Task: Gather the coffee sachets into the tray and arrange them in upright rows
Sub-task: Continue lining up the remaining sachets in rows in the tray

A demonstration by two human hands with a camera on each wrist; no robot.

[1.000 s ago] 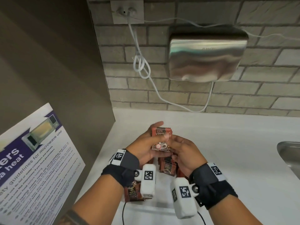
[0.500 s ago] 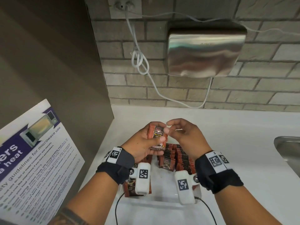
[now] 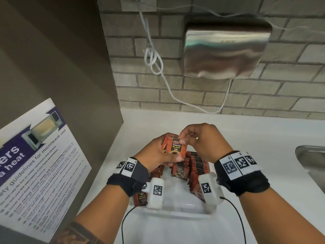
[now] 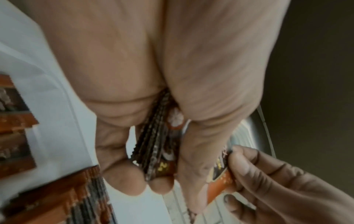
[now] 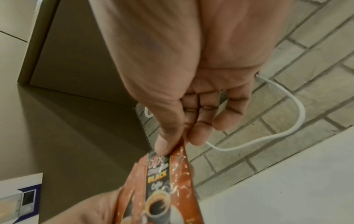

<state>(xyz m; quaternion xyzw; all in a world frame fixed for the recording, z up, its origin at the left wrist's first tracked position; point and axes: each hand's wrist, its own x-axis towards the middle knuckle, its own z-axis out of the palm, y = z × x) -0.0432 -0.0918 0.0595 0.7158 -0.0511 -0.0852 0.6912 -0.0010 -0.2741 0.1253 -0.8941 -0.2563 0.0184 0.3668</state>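
Note:
My left hand [image 3: 158, 152] grips a small stack of orange-and-black coffee sachets [image 3: 174, 147] above the white tray [image 3: 177, 211]. In the left wrist view the stack of sachets [image 4: 159, 145] is squeezed between my left fingers [image 4: 122, 181] and thumb. My right hand [image 3: 197, 136] pinches the top corner of the front sachet [image 5: 162, 186] between thumb and forefinger. Below the hands, upright rows of sachets [image 3: 197, 166] stand in the tray's middle and right. One loose sachet [image 3: 141, 199] lies flat by my left wrist.
The tray sits on a white counter [image 3: 255, 143] in a corner. A brown panel [image 3: 58, 64] with a microwave poster [image 3: 35, 164] stands left. A steel dispenser [image 3: 225, 50] and white cable [image 3: 158, 67] hang on the brick wall. A metal sink [image 3: 311, 159] is at the right.
My right hand moved from under the stack up to its top and now pinches the front sachet's upper corner. The left hand kept hold of the stack.

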